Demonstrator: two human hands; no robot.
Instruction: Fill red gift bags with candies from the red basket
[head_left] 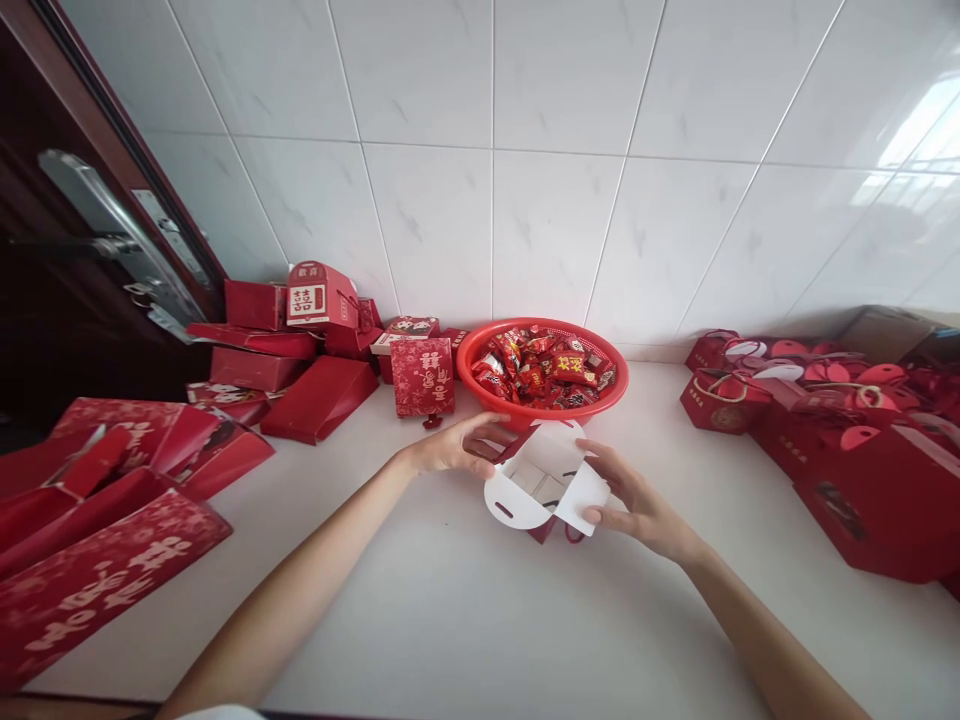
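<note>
A small gift box stands on the white tabletop with its flaps spread, its white inside facing up and a bit of red outside showing below. One rounded flap with a slot points to the front left. My left hand holds the box's left side, thumb in front and fingers behind. On the right, my right hand grips the square side flap between thumb and fingers. Just behind the box sits a red plastic basket filled with red-wrapped sweets.
Red gift boxes lie heaped at the left, with one patterned box beside the basket. More red boxes with handles crowd the right side. A tiled wall rises behind; a dark door stands at far left.
</note>
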